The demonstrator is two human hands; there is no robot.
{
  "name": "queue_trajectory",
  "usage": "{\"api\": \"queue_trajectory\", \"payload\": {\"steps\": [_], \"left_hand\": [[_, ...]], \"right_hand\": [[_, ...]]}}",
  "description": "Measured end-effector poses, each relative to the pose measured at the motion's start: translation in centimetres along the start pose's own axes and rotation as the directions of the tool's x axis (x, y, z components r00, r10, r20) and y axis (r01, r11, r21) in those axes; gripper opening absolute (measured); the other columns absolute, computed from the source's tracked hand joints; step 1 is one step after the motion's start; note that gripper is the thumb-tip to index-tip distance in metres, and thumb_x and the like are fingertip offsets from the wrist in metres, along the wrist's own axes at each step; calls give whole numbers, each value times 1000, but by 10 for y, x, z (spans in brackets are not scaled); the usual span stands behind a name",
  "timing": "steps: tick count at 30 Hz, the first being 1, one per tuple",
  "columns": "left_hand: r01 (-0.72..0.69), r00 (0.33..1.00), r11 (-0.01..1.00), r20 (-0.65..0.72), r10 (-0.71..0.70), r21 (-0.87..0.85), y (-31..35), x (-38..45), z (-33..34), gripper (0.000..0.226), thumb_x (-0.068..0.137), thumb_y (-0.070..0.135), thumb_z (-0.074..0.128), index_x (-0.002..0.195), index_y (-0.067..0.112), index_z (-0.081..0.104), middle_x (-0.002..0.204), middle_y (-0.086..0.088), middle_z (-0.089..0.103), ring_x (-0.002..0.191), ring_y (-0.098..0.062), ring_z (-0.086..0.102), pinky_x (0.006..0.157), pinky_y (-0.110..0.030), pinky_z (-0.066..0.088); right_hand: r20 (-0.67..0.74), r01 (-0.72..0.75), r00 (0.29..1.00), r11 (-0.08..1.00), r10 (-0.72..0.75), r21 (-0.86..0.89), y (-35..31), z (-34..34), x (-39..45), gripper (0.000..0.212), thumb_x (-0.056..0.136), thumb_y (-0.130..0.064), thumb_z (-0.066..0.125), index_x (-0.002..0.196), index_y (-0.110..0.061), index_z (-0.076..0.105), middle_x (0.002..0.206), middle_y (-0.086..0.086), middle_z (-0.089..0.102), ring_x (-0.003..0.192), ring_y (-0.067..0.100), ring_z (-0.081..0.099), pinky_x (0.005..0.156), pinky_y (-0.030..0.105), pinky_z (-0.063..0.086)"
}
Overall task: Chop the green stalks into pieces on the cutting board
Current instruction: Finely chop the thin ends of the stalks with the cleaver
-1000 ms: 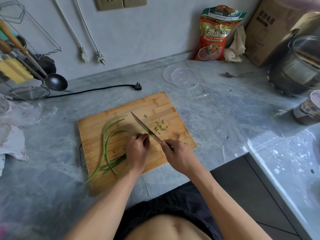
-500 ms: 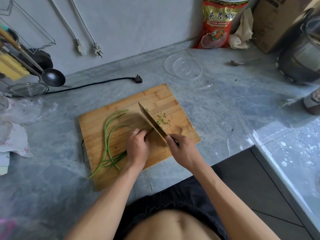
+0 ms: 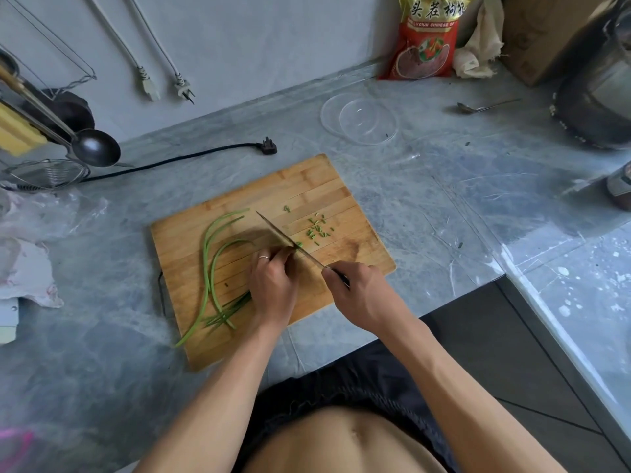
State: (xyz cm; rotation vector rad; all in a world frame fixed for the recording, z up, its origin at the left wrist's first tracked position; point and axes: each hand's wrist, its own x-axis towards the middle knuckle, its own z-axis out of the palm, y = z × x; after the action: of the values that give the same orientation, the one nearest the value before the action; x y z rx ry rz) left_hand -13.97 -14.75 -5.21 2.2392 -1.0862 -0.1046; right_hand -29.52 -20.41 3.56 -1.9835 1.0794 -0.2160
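Note:
A bamboo cutting board [image 3: 300,186] lies on the grey marble counter. Long curved green stalks [image 3: 209,268] stretch over its left half, their thin ends fanned near the front edge. My left hand [image 3: 273,285], a ring on one finger, curls its fingers over the stalk ends and holds them down. My right hand [image 3: 365,295] grips the dark handle of a knife [image 3: 280,235], whose blade lies against my left knuckles with the tip pointing away. Several small cut green pieces [image 3: 317,230] are scattered right of the blade.
A clear plastic lid [image 3: 360,121] and a spoon [image 3: 478,106] lie behind the board. A black plug and cable [image 3: 266,148] run left. A red food bag [image 3: 426,39], a cardboard box and a pot stand at the back right; a ladle [image 3: 95,151] and strainer at the left.
The knife has shifted slightly left along the stalks, close against my left fingers, and more cut pieces lie on the board. The camera has tilted down.

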Motion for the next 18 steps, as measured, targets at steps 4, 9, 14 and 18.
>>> {"api": "queue_trajectory", "payload": {"steps": [4,9,14,18], "left_hand": [[-10,1000,1000,10,10,-29,-2,2,-1,18,89,6,64,101,13,76,88,-10,68,81,-31,60,73,-41,51],[-22,1000,999,20,22,-27,-2,2,-1,20,90,6,64,103,13,77,88,-10,68,80,-29,60,72,-39,50],[-12,999,1000,53,12,-9,-3,1,-1,20,89,8,61,102,14,76,89,-10,69,81,-30,60,71,-41,50],[-9,999,1000,50,9,-10,-1,0,-2,18,90,9,61,99,14,76,85,-10,68,78,-30,59,67,-40,50]], "right_hand": [[13,-2,1000,1000,3,-31,-1,-1,0,41,99,-39,43,63,-19,42,53,1,43,51,24,41,50,46,39],[8,7,1000,999,-6,-39,-2,-1,0,42,100,-36,43,62,-18,39,52,-1,40,49,21,36,49,41,34],[-1,24,1000,996,-25,-85,-2,2,-4,42,100,-37,41,62,-19,40,51,0,40,47,22,36,46,41,34],[5,46,999,993,-46,-112,-2,0,-3,43,101,-37,41,60,-25,36,52,-1,40,47,22,37,46,39,33]]}}
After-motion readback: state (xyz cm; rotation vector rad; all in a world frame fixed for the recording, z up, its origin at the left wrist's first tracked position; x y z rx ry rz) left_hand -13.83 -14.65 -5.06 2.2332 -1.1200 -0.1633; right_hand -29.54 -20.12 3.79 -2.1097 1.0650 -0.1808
